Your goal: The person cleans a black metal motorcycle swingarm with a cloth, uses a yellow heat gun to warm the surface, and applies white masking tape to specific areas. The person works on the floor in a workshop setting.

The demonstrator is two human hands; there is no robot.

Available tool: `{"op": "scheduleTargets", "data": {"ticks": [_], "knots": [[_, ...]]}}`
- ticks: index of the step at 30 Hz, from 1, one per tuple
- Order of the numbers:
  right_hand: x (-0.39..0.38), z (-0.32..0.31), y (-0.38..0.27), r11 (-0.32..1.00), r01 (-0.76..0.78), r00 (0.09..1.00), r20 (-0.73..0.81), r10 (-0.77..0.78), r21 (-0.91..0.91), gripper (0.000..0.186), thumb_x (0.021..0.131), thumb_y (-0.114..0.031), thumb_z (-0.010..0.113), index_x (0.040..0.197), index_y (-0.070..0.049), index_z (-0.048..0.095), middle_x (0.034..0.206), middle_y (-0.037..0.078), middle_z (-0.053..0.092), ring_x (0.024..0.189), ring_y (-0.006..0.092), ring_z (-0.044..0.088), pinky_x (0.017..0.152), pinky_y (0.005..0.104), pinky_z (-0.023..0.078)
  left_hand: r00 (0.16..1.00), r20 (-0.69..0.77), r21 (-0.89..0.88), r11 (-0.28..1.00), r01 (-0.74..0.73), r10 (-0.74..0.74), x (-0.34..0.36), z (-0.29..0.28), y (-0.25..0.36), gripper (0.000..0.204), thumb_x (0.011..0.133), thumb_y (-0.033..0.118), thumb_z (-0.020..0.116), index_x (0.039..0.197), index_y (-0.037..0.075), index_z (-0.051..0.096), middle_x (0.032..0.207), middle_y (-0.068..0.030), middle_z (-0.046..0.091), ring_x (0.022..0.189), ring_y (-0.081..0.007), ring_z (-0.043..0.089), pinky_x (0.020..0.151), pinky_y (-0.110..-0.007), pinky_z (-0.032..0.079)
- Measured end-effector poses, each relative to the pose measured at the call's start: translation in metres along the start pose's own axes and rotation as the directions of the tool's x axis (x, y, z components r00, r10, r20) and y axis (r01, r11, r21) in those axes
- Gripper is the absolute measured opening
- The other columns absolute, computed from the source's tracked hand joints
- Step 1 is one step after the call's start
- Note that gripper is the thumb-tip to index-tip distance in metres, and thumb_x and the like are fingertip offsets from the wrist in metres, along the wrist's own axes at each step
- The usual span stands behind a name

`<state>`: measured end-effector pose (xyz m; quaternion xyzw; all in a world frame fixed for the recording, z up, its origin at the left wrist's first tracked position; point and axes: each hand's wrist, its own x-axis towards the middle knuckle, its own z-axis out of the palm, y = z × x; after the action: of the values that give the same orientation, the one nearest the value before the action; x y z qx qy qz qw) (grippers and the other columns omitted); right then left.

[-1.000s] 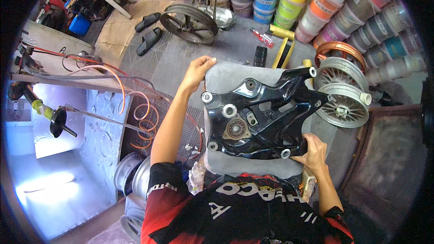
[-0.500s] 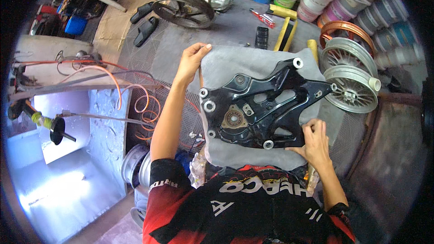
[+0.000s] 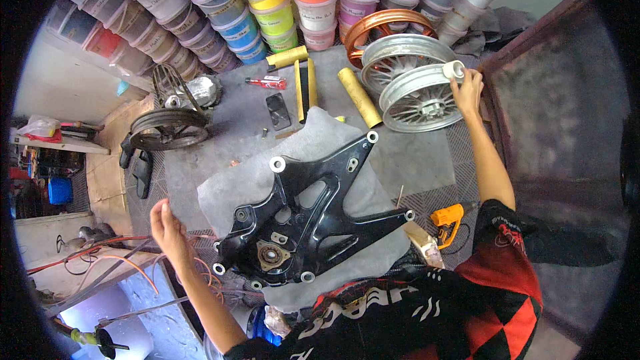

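Note:
A black metal bracket (image 3: 313, 233) with several silver bushings lies on a grey cloth (image 3: 227, 187) in front of me. My left hand (image 3: 167, 230) is raised to the left of the cloth, fingers loosely bent, holding nothing I can see. My right hand (image 3: 467, 87) reaches to the upper right and grips a white roll (image 3: 453, 69), probably tape, at the rim of a silver spoked wheel (image 3: 403, 113). A second silver wheel (image 3: 383, 53) and a copper-coloured rim (image 3: 373, 23) stand behind it.
Stacked paint tubs (image 3: 267, 7) line the back. Yellow rolls (image 3: 360, 97), a red tool pack (image 3: 265, 83) and a dark flat object (image 3: 279, 111) lie beyond the bracket. A dark wheel (image 3: 167, 133) and sandals (image 3: 141, 173) are at left, hoses (image 3: 120, 260) lower left, an orange power tool (image 3: 447, 220) at right.
My view has swung toward the tubs. Both hands have left the cloth's edges: the right moved up to the white roll, the left sits apart at the left. Cloth and bracket appear turned.

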<state>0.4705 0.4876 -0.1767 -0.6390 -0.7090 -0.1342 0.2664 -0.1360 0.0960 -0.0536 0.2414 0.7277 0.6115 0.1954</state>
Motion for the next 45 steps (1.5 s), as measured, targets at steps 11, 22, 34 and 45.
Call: {"op": "scheduleTargets", "data": {"ticks": [11,22,34,45], "knots": [[0.004,-0.106,-0.099,0.753,0.148,0.989,-0.089,-0.119,0.641,0.022,0.084,-0.014,0.070,0.097,0.002,0.065,0.133,0.016,0.053,0.123,0.0326,0.050,0.104,0.0395,0.038,0.855,0.044,0.025,0.855,-0.517,0.516,-0.100,0.002,0.108,0.014,0.092,0.015,0.060,0.094,0.001,0.059,0.066,-0.0017,0.047,0.054,-0.0081,0.039,0.048,-0.022,0.032],[-0.126,-0.303,-0.240,0.224,0.290,0.808,-0.113,-0.578,0.930,0.037,0.075,-0.035,0.080,0.077,-0.003,0.061,0.120,0.026,0.052,0.099,0.0346,0.057,0.082,0.0427,0.050,0.365,0.675,-0.102,0.571,-0.815,0.641,-0.184,0.119,0.173,0.041,0.070,0.008,0.075,0.109,-0.003,0.065,0.100,-0.0135,0.063,0.089,-0.0276,0.064,0.074,-0.035,0.053],[-0.157,-0.325,-0.253,0.300,0.194,0.675,0.094,-0.732,0.934,0.039,0.065,-0.033,0.084,0.074,-0.001,0.065,0.108,0.021,0.057,0.095,0.0323,0.060,0.081,0.0382,0.052,0.403,0.651,-0.117,0.609,-0.785,0.644,-0.206,0.084,0.131,0.028,0.068,0.001,0.072,0.095,0.000,0.064,0.088,-0.0104,0.062,0.072,-0.0250,0.063,0.064,-0.035,0.052],[-0.117,-0.319,-0.254,0.160,-0.120,0.576,0.200,-0.793,0.980,0.044,0.068,-0.030,0.085,0.073,0.001,0.055,0.109,0.021,0.054,0.099,0.0297,0.061,0.084,0.0374,0.052,0.590,0.778,-0.101,0.970,-0.221,0.216,-0.178,0.086,0.148,0.013,0.081,0.005,0.075,0.085,-0.001,0.064,0.081,-0.0076,0.065,0.069,-0.0104,0.061,0.061,-0.024,0.049]]}}
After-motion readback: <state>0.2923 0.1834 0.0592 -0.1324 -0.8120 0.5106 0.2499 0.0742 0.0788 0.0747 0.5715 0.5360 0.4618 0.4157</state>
